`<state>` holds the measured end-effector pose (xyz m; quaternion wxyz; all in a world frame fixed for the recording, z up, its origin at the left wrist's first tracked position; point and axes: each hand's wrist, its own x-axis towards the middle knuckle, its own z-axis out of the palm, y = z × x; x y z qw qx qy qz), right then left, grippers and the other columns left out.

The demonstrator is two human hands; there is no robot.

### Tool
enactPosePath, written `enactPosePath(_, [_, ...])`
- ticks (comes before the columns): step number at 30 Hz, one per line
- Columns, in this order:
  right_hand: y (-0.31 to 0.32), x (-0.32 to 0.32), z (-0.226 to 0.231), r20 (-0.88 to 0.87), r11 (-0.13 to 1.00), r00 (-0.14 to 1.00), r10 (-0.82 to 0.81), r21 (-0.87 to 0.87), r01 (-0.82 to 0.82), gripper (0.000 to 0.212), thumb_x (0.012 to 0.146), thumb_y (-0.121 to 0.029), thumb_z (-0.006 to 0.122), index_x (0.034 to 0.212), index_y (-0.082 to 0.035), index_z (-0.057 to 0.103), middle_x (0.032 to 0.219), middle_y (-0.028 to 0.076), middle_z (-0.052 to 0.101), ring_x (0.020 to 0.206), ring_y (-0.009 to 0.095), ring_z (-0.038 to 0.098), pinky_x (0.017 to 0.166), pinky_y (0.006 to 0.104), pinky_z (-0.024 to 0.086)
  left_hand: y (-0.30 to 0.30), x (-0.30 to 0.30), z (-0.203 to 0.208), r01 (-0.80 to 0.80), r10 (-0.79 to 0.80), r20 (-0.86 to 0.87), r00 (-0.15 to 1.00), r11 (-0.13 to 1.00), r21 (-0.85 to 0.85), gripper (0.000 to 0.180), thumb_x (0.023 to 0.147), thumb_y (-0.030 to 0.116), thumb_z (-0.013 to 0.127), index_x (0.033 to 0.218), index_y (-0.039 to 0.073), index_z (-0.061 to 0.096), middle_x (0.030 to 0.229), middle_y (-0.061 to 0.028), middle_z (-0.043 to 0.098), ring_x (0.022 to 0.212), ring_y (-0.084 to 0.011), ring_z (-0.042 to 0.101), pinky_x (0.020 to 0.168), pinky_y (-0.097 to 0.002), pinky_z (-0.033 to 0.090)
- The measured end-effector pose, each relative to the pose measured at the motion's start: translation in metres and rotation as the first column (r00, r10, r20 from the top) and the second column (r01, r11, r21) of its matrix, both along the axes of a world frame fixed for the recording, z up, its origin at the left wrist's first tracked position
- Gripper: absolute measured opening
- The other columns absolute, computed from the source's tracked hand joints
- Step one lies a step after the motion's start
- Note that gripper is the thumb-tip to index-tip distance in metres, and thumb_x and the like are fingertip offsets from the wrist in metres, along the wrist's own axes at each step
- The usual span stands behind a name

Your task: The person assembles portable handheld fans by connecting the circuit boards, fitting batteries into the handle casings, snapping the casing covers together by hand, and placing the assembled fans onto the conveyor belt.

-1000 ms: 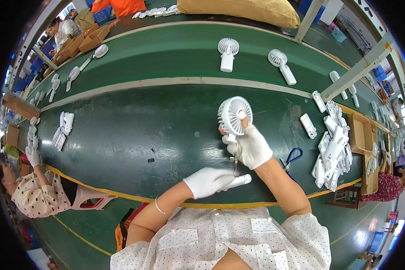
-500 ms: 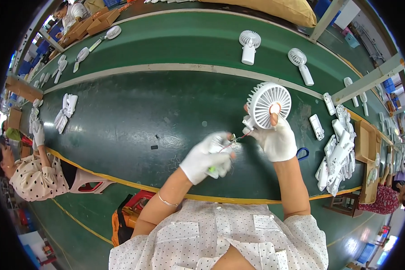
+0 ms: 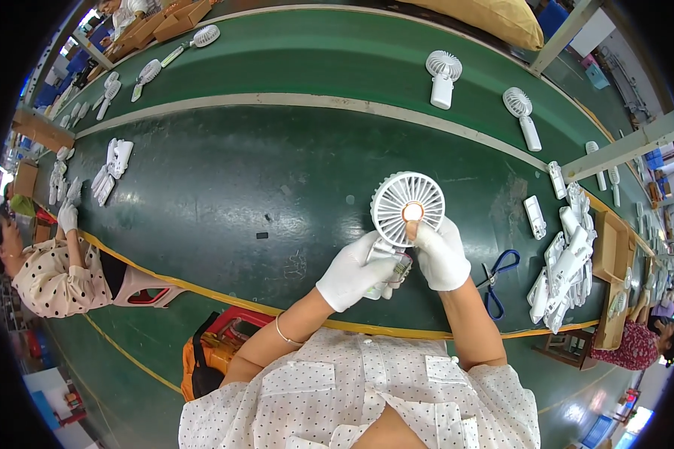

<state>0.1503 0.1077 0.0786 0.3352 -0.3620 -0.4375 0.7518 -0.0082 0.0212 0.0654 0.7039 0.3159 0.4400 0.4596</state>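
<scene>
A white handheld fan (image 3: 408, 193) with a round slatted head is held over the table in front of me. My right hand (image 3: 443, 258), in a white glove with bare fingertips, grips the fan head, its thumb on the orange-ringed centre. Gloved too, my left hand (image 3: 350, 275) is closed round the fan's opened handle (image 3: 398, 271), just below the head. A bit of green circuit board seems to show in that handle; its inside is mostly hidden by my fingers. Blue-handled scissors (image 3: 493, 280) lie right of my right hand.
White handle casings (image 3: 565, 262) are piled at the right beside a cardboard tray (image 3: 612, 243). A single casing (image 3: 535, 217) lies nearer. Finished-looking fans (image 3: 442, 75) rest on the green belt beyond the rail. Small black pieces (image 3: 262, 235) lie left; a co-worker (image 3: 56, 266) sits farther left.
The fan head has come down and left, toward my left hand. The wired board, visible before between my hands, is now at the handle. The scissors have come into fuller view.
</scene>
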Motion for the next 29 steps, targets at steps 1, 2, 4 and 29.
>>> enactPosePath(1, [-0.001, 0.0, 0.002, 0.0, 1.0, 1.0, -0.004, 0.004, 0.004, 0.041, 0.087, -0.015, 0.069, 0.121, 0.005, 0.06, 0.111, 0.008, 0.067, 0.099, 0.015, 0.061, 0.09, 0.0299, 0.048, 0.0, -0.002, 0.001, -0.025, 0.026, 0.025, 0.999, 0.999, -0.034, 0.03, 0.097, 0.016, 0.058, 0.122, 0.0, 0.053, 0.095, -0.0082, 0.067, 0.067, -0.0142, 0.066, 0.056, -0.0256, 0.053])
enactPosePath(2, [-0.002, 0.0, 0.008, 0.068, 0.999, 0.998, 0.012, 0.047, -0.015, 0.039, 0.088, -0.015, 0.069, 0.12, 0.004, 0.06, 0.111, 0.008, 0.067, 0.098, 0.014, 0.061, 0.089, 0.0297, 0.048, 0.002, -0.002, 0.001, -0.041, 0.044, 0.053, 0.998, 0.997, -0.065, 0.029, 0.099, 0.019, 0.056, 0.121, 0.0, 0.054, 0.094, -0.0083, 0.068, 0.066, -0.015, 0.066, 0.056, -0.0265, 0.053])
enactPosePath(4, [0.003, 0.005, 0.0, 0.152, 0.994, 0.986, 0.065, 0.08, -0.077, 0.035, 0.089, -0.013, 0.067, 0.12, 0.003, 0.062, 0.11, 0.006, 0.067, 0.097, 0.013, 0.06, 0.089, 0.0295, 0.048, 0.003, -0.006, 0.004, -0.043, 0.042, -0.004, 0.999, 0.996, -0.079, 0.031, 0.1, 0.021, 0.057, 0.123, 0.0, 0.056, 0.094, -0.0086, 0.068, 0.067, -0.0145, 0.066, 0.056, -0.0259, 0.054])
enactPosePath(29, [0.341, 0.152, -0.027, 0.225, 0.78, 0.766, -0.603, 0.366, 0.507, 0.04, 0.092, -0.041, 0.065, 0.112, -0.007, 0.062, 0.09, 0.014, 0.069, 0.062, 0.023, 0.065, 0.051, 0.0368, 0.054, 0.016, -0.012, -0.014, -0.19, 0.186, -0.043, 0.982, 0.962, -0.195, 0.029, 0.099, 0.019, 0.053, 0.114, -0.005, 0.058, 0.098, -0.017, 0.066, 0.074, -0.0262, 0.07, 0.064, -0.0379, 0.062])
